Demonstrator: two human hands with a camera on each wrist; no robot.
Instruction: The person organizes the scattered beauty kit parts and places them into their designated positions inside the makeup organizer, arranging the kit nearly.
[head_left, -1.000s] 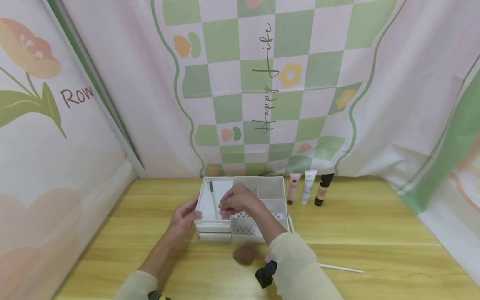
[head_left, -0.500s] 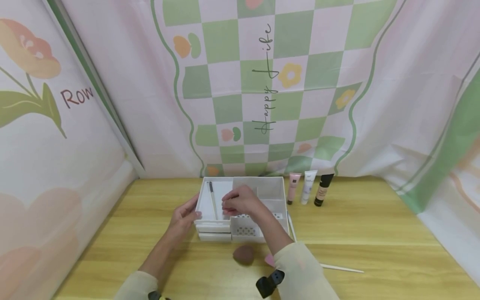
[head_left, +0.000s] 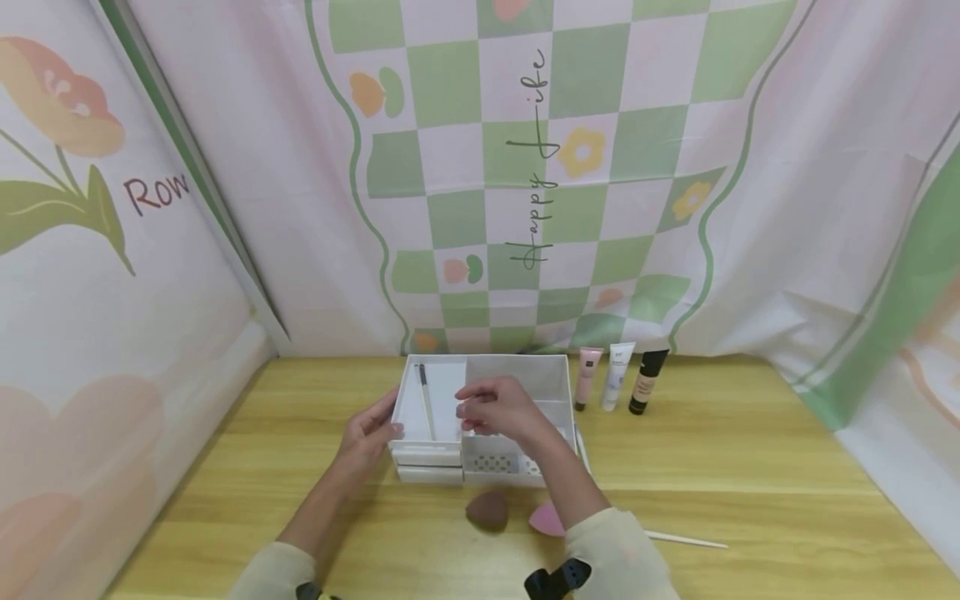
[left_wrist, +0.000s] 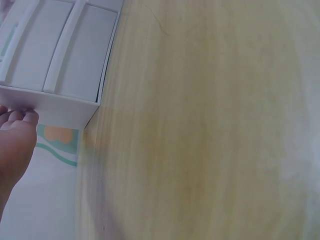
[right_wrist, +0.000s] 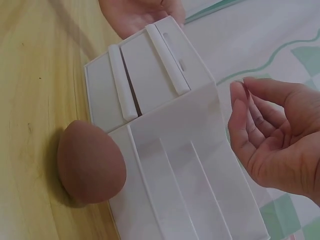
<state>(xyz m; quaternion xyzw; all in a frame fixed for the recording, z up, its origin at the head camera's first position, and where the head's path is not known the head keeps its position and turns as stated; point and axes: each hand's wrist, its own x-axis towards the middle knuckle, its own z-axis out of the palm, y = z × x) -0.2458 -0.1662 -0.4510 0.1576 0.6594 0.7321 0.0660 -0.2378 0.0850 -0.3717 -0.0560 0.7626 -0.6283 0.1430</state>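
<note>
Back cloth [head_left: 510, 158] reading "Happy Life", left cloth [head_left: 90, 283] "Row"; 3 tubes [head_left: 617, 377], labels illegible; left hand [head_left: 367, 435] gripping white organizer [head_left: 448, 385]; right hand [head_left: 501, 407] above, fingertips together, apparently empty.

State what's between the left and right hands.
Head view: a slim dark-ended stick, lying in the left top tray of the white organizer, between left hand and right hand.
</note>
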